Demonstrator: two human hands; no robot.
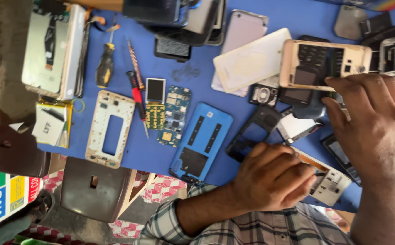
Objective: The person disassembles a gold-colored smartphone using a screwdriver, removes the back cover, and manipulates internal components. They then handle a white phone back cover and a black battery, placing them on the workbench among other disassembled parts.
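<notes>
Our left hand (270, 179) is curled tight on a white phone (329, 181) at the table's (292, 16) edge. Our right hand (374, 122) lies spread over phone parts (304, 97)

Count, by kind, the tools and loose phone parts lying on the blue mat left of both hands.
Screwdrivers: 3
Circuit boards: 2
Blue back cover: 1
Pale phone frame: 1
Total: 7

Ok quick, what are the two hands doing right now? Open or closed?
Left hand: curled shut beside the white phone body; any grip is hidden.
Right hand: open, fingers spread over dark phone parts.
</notes>
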